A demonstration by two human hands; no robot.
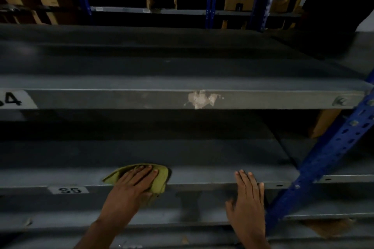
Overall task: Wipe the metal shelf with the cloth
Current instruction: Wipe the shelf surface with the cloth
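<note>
At the front lip of the metal shelf [202, 176] marked S5 [68, 190], we press the green cloth [162, 176] flat under our left hand [131, 184], fingers [145, 171] extended over it, clamping nothing; we judge the stroke goes best with even palm pressure, cloth kept folded, passes overlapping toward the blue upright [323, 157]; our right hand [250, 194] rests open on the edge, fingers straight, bracing, both forearms reaching in from below.
</note>
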